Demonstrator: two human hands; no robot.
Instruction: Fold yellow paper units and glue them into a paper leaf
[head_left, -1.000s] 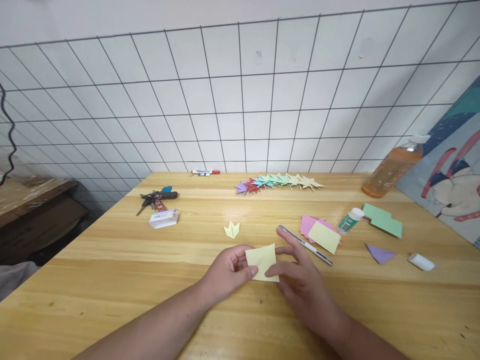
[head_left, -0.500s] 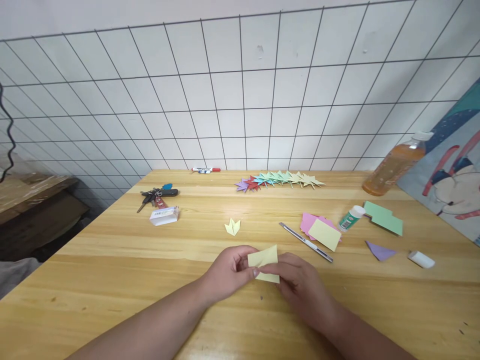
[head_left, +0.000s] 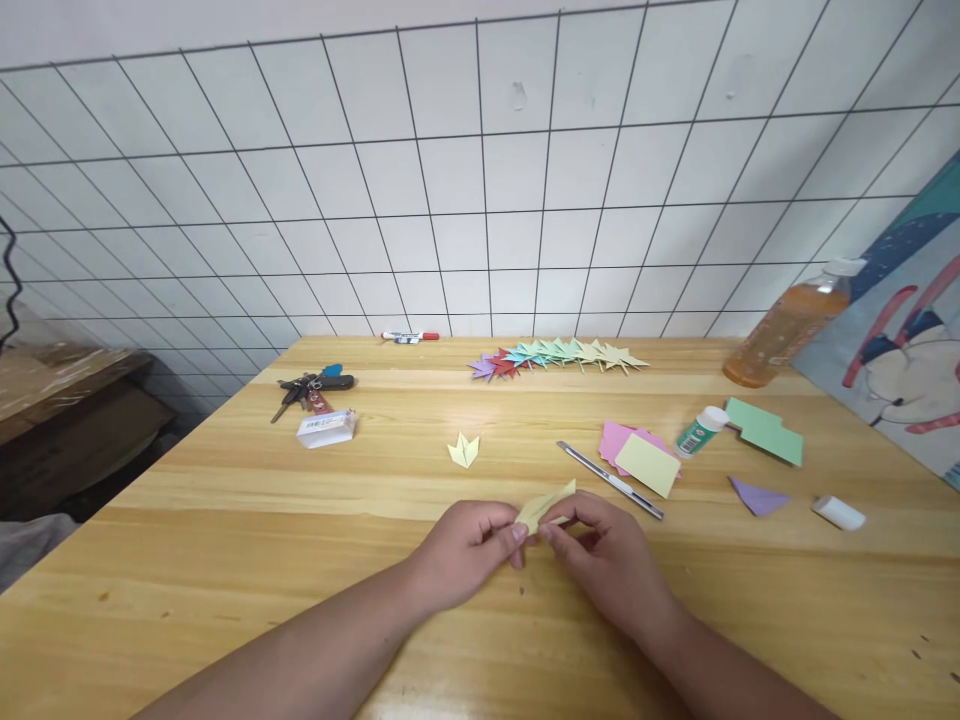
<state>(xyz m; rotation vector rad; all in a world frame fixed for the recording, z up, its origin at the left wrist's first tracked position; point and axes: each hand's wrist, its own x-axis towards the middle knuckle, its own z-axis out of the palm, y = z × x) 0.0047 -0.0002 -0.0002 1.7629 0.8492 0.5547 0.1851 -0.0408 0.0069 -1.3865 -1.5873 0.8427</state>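
Note:
A small sheet of yellow paper (head_left: 541, 506) is held above the table, bent and tilted, between my two hands. My left hand (head_left: 474, 545) pinches its left end with the thumb on top. On the right side, my right hand (head_left: 600, 545) grips the lower edge between thumb and fingers. Beyond my left hand lies a folded yellow paper piece (head_left: 464, 450) with pointed tips. A utility knife (head_left: 611, 480) rests to the right, beside a stack of pink paper (head_left: 616, 440) with a yellow sheet (head_left: 648, 465) on top.
Joined folded-paper stars (head_left: 559, 356) line the back, near markers (head_left: 410, 338). Keys (head_left: 311, 390) and a white box (head_left: 326, 429) lie left. Rightward are a glue stick (head_left: 701, 432), green paper (head_left: 772, 438), a purple triangle (head_left: 759, 496), a white cap-like piece (head_left: 838, 513) and a bottle (head_left: 787, 325).
The yellow paper has gone from facing me nearly flat to bent and tilted. My right hand has shifted its grip from the sheet's face to its lower right edge.

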